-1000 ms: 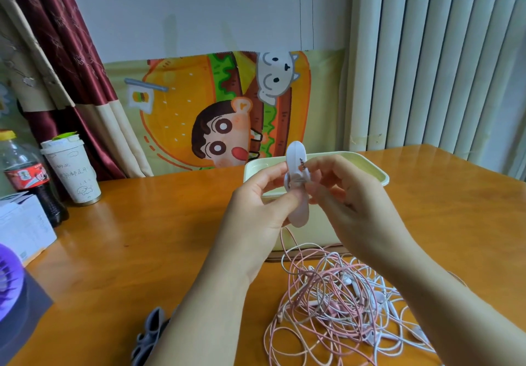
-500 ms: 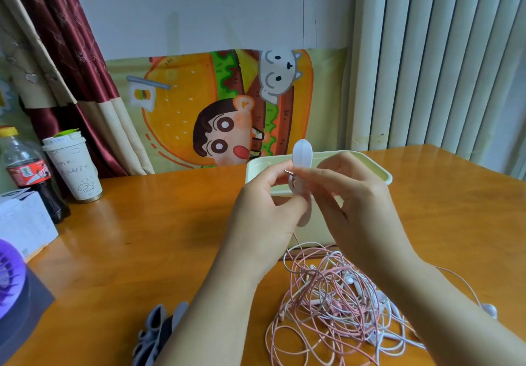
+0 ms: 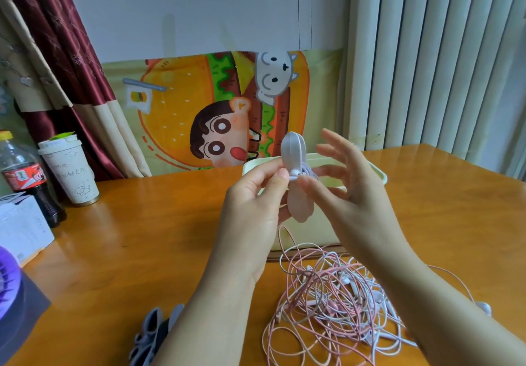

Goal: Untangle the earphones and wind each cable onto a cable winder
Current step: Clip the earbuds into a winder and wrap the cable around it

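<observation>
Fingertips of the left hand (image 3: pixel 250 212) pinch the upright pale cable winder (image 3: pixel 294 152) at its waist while the right hand (image 3: pixel 350 200), fingers splayed, touches it with its thumb, above the tangled earphones (image 3: pixel 327 303).

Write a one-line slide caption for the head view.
Left hand pinches a cable winder, right hand touching its middle, above tangled earphones on the table.

Plain white wall (image 3: pixel 199 10) up top, dark red curtain (image 3: pixel 57 52) hanging left, pale vertical blinds (image 3: pixel 427 52) right, cartoon burger banner (image 3: pixel 176 126) against the wall, glossy orange wooden table (image 3: pixel 142 237) catching soft daylight.
</observation>
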### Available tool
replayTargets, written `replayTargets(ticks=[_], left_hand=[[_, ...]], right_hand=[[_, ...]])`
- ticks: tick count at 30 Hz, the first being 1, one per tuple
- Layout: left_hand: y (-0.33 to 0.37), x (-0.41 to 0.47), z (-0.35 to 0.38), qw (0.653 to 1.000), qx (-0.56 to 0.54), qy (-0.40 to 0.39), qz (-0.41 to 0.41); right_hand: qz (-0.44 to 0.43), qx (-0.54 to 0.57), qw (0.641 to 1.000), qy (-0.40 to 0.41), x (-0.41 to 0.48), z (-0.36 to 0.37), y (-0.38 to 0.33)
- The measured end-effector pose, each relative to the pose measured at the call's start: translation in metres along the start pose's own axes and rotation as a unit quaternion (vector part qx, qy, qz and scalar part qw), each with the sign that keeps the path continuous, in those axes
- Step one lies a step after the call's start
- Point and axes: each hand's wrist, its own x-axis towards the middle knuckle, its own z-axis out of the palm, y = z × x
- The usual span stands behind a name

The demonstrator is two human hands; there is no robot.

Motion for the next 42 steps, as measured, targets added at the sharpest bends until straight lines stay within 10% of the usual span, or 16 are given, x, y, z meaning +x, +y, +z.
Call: replayTargets(ticks=[32, 42], left_hand=[[-0.008, -0.003, 0.007, 0.991, 0.070, 0.101, 0.051], [-0.005, 0.002, -0.002, 0.999, 0.041, 0.008, 0.006]], right_hand=[[0.051, 0.148, 0.986, -0.060, -0.004, 0.009, 0.005], [0.121, 0.192, 0.967, -0.112, 0.010, -0.005, 0.016]])
